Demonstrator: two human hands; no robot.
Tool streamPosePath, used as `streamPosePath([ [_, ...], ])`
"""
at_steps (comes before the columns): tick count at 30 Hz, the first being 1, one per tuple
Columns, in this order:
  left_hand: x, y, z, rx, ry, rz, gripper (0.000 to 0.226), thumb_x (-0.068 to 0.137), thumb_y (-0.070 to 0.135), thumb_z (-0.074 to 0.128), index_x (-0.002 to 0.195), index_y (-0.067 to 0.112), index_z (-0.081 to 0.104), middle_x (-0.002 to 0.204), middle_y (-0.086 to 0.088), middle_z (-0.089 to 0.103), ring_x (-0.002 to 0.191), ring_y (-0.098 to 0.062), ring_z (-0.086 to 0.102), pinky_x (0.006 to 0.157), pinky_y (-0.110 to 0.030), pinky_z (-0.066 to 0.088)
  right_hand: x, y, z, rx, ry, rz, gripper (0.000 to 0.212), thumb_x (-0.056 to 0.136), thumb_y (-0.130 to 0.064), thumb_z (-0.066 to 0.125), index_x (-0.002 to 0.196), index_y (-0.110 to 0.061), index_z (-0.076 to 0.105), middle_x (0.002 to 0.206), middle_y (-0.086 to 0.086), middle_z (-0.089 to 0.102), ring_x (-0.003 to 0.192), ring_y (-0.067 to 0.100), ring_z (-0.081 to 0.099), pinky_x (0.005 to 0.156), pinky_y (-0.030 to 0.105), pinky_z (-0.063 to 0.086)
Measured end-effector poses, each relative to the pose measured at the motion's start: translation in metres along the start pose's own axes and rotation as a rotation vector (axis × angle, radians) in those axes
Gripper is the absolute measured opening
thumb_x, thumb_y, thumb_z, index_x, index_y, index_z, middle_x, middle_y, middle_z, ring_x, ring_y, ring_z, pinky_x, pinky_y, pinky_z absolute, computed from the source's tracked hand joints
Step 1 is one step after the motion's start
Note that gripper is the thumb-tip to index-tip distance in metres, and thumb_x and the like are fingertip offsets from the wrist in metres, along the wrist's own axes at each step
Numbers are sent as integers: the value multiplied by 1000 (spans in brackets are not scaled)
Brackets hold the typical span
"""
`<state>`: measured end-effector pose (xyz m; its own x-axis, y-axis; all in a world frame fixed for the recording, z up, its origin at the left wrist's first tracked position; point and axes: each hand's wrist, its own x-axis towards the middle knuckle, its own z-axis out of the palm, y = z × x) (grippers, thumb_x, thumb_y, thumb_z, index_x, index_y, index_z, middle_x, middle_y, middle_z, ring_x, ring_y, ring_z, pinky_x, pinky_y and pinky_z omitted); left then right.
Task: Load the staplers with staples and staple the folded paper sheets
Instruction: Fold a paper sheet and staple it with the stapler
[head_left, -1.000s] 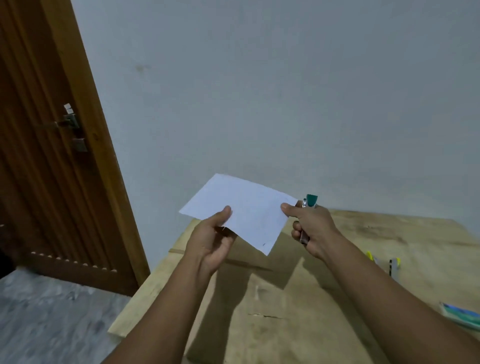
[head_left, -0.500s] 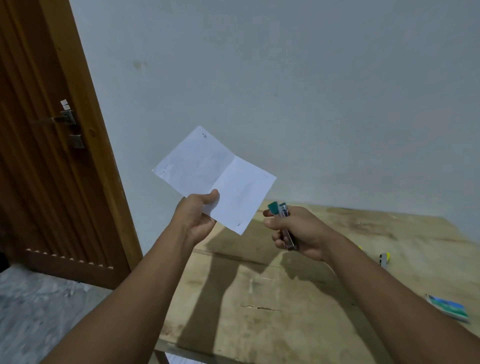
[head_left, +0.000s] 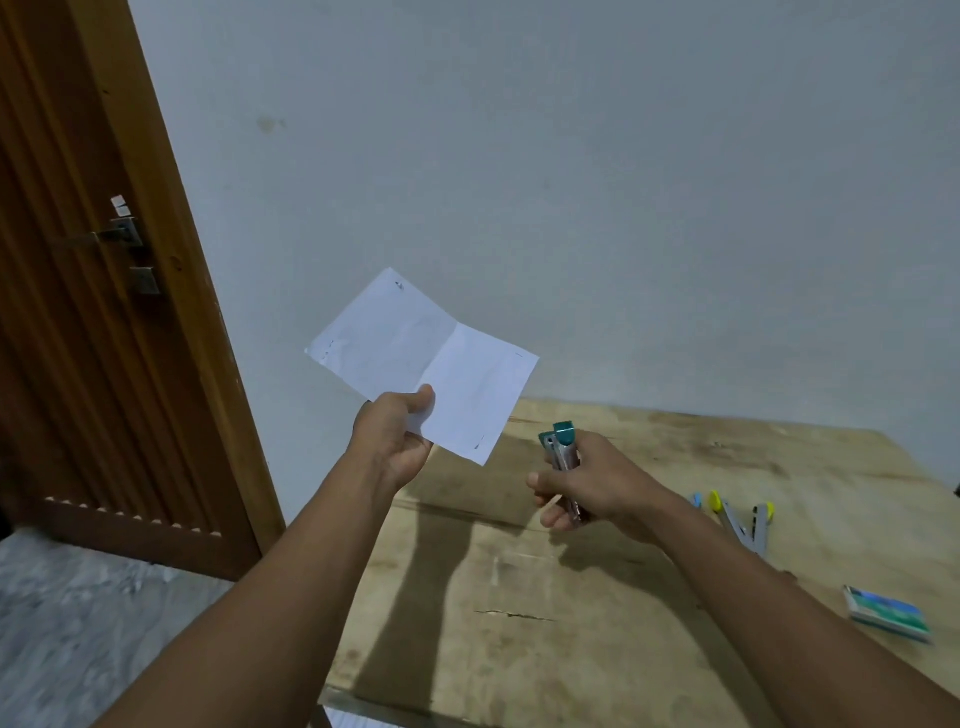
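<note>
My left hand (head_left: 395, 434) pinches the lower edge of a white folded paper sheet (head_left: 421, 358) and holds it up in the air past the table's left edge. Small staple marks show near the sheet's corners. My right hand (head_left: 587, 483) grips a small teal and metal stapler (head_left: 561, 457), its teal end pointing up, a little to the right of and below the paper. The stapler and the sheet are apart.
The wooden table (head_left: 519, 623) fills the lower right. A yellow-tipped stapler (head_left: 743, 519) lies open at its right, a blue tip beside it. A green staple box (head_left: 888, 613) sits near the right edge. A brown door (head_left: 93, 312) stands at left.
The right hand with the stapler came away from the sheet and dropped lower. The left hand lifted the paper up and to the left, and the sheet now shows unfolded wider.
</note>
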<state>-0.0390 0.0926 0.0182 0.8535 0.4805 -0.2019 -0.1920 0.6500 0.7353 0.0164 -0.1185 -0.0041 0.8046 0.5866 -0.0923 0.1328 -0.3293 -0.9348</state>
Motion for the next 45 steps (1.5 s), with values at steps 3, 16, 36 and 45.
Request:
streamPosePath([
  [3,3,-2,-2,4,4,-6,37,87,-9,58,124,-3,58,120,-17,68,106,-35,68,98,-48,51,1,4,0,-118,55,3,30,88,-22,70,96,-11,44,73,6,64,49,11,52,45,23,40],
  [16,5,-7,1,52,25,16,35,87,-11,57,122,-4,57,121,-18,66,108,-35,66,101,-49,48,0,6,10,-331,83,-204,29,93,-22,63,105,-16,37,77,-4,67,55,-3,56,50,9,40],
  [36,-12,-4,11,66,-62,22,35,88,-10,57,122,-1,60,117,-17,69,106,-36,67,98,-50,50,-8,-25,8,286,-112,162,45,89,-60,56,98,-17,64,71,1,60,54,14,44,53,27,36],
  [45,-16,7,16,15,-49,75,38,90,-11,53,126,1,57,121,-15,67,108,-34,66,95,-50,52,-11,-24,4,404,-189,175,32,87,-51,63,100,-22,63,67,-2,50,54,12,44,56,28,38],
])
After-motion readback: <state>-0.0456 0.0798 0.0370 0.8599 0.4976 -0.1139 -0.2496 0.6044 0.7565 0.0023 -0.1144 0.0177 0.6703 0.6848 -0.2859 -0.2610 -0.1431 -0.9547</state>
